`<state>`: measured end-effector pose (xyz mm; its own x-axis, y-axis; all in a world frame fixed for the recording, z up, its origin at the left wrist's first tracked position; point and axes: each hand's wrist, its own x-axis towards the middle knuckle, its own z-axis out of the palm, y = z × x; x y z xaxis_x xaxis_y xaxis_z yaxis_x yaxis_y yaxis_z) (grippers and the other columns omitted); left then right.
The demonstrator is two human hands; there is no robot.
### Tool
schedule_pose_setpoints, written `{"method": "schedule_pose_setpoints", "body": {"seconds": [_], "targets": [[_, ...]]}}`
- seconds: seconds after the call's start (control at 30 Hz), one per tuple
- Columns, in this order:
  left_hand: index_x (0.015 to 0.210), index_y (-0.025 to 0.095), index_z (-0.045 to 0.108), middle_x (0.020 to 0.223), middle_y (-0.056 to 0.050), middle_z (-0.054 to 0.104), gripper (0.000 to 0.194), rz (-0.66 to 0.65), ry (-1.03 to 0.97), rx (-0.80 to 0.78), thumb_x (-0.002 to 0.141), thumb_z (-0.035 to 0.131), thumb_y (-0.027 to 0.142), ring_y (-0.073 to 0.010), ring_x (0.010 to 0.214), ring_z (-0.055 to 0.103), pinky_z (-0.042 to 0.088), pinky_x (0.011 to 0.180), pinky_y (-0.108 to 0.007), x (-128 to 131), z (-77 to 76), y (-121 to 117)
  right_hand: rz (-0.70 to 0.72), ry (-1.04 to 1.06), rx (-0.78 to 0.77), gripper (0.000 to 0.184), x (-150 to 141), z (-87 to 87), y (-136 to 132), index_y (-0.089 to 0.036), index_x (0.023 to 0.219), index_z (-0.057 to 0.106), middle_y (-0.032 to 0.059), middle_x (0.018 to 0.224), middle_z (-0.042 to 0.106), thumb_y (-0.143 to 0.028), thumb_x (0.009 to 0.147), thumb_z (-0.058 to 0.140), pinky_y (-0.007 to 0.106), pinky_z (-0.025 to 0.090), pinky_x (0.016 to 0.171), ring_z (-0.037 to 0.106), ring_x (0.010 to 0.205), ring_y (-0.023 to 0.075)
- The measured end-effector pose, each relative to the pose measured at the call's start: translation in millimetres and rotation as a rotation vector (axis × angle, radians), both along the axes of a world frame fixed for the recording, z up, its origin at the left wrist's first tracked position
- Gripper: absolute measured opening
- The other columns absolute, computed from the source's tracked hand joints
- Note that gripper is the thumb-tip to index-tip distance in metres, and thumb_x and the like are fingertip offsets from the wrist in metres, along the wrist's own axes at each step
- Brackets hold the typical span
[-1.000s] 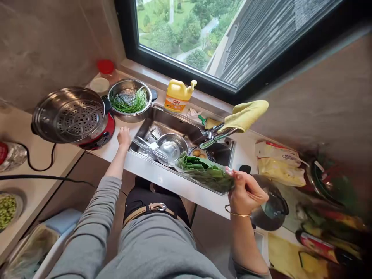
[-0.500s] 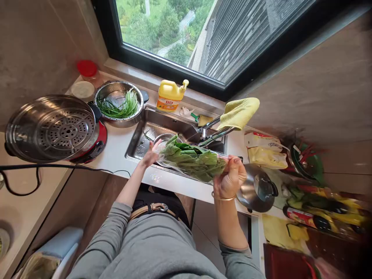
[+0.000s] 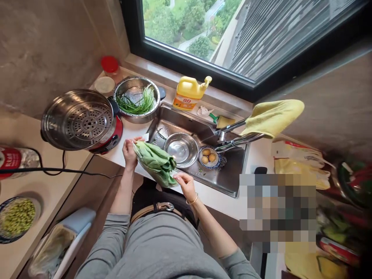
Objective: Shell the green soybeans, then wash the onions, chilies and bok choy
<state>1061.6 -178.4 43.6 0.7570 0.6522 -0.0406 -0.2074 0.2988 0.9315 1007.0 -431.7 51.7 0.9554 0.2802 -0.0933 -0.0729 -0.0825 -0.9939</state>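
left hand (image 3: 130, 154) grips and right hand (image 3: 186, 186) pinches bagged greens (image 3: 157, 162) at front edge of counter (image 3: 222, 201); step judged: bag handling; next move calls for steady support.

We cannot see the underside of the bagged greens (image 3: 157, 162); a pixelated patch (image 3: 277, 209) covers some countertop (image 3: 260, 155), and the top edge crops the window (image 3: 180, 29).

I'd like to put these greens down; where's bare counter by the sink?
Bare counter lies between the steamer pot and the sink, beyond your left hand, with a small patch between sink and yellow bag. Crowded: back left, by colander and red-lidded jar.
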Motion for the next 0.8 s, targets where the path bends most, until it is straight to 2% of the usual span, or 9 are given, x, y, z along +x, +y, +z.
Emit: {"method": "schedule_pose_setpoints", "body": {"seconds": [0.07,0.13,0.2,0.3,0.37,0.5,0.63,0.73,0.8], "targets": [[0.069,0.019,0.052,0.087,-0.008,0.072,0.049,-0.046,0.018,0.116,0.083,0.049,0.066,-0.0227,0.089,0.069,0.052,0.082,-0.037,-8,-5.1,9,0.164,0.024,-0.131,0.042,13,-4.6,-2,-0.017,0.081,0.07,0.0052,0.073,0.07,-0.055,0.086,0.053,0.033,0.055,0.069,0.066,0.069,0.0174],[0.067,0.019,0.055,0.084,-0.009,0.072,0.051,-0.134,0.04,0.207,0.079,0.053,0.068,-0.0227,0.087,0.069,0.051,0.083,-0.036,-15,-12.7,9,0.104,-0.079,-0.282,0.044,37,-1.0,4,-0.016,0.087,0.069,0.0084,0.086,0.072,-0.055,0.089,0.047,0.038,0.053,0.081,0.066,0.082,0.0195],[0.066,0.019,0.058,0.084,-0.009,0.073,0.05,-0.212,0.048,0.238,0.078,0.056,0.068,-0.0227,0.087,0.069,0.05,0.084,-0.036,-20,-20.8,3,0.071,-0.207,-0.372,0.038,64,5.7,19,-0.017,0.1,0.067,0.0111,0.105,0.069,-0.049,0.089,0.05,0.04,0.048,0.093,0.063,0.101,0.0212],[0.071,0.019,0.065,0.09,-0.011,0.073,0.049,-0.273,0.041,0.183,0.076,0.058,0.067,-0.0245,0.094,0.069,0.05,0.09,-0.038,-25,-30.1,-12,0.419,-0.157,-0.37,0.034,91,10.3,56,-0.019,0.113,0.062,0.0095,0.112,0.067,-0.04,0.087,0.056,0.037,0.049,0.092,0.063,0.101,0.0191],[0.077,0.018,0.068,0.096,-0.013,0.073,0.049,-0.275,0.018,0.134,0.077,0.058,0.066,-0.0257,0.1,0.067,0.048,0.095,-0.04,-26,-32.8,-21,0.585,-0.107,-0.428,0.044,96,7.6,79,-0.018,0.118,0.06,0.0091,0.111,0.067,-0.04,0.08,0.065,0.036,0.051,0.088,0.065,0.096,0.0192],[0.085,0.018,0.068,0.109,-0.014,0.07,0.051,-0.174,-0.018,0.027,0.079,0.055,0.067,-0.0261,0.108,0.065,0.044,0.103,-0.043,-27,-30.8,-31,0.65,-0.172,-0.587,0.064,86,-3.1,98,-0.018,0.125,0.055,0.0116,0.119,0.064,-0.039,0.068,0.076,0.041,0.048,0.094,0.061,0.107,0.0257],[0.083,0.018,0.065,0.115,-0.014,0.068,0.047,-0.116,-0.011,-0.044,0.081,0.055,0.064,-0.025,0.112,0.063,0.042,0.106,-0.045,-30,-27.4,-32,0.661,-0.24,-0.491,0.059,79,-12.1,85,-0.021,0.131,0.052,0.0094,0.128,0.061,-0.033,0.076,0.068,0.038,0.044,0.1,0.059,0.115,0.0241],[0.072,0.018,0.059,0.106,-0.011,0.069,0.043,-0.1,-0.029,-0.106,0.084,0.055,0.059,-0.0243,0.109,0.064,0.043,0.104,-0.046,-31,-27.3,-31,0.685,-0.232,-0.363,0.054,80,-16.7,75,-0.021,0.132,0.051,0.0082,0.129,0.061,-0.038,0.081,0.063,0.036,0.044,0.101,0.059,0.115,0.0214],[0.066,0.018,0.053,0.097,-0.009,0.069,0.044,-0.093,-0.018,-0.14,0.084,0.055,0.058,-0.024,0.107,0.064,0.044,0.104,-0.047,-30,-26.6,-31,0.701,-0.275,-0.378,0.058,80,-17.6,74,-0.019,0.132,0.05,0.0107,0.131,0.059,-0.037,0.079,0.065,0.037,0.043,0.102,0.057,0.117,0.0228]]}}
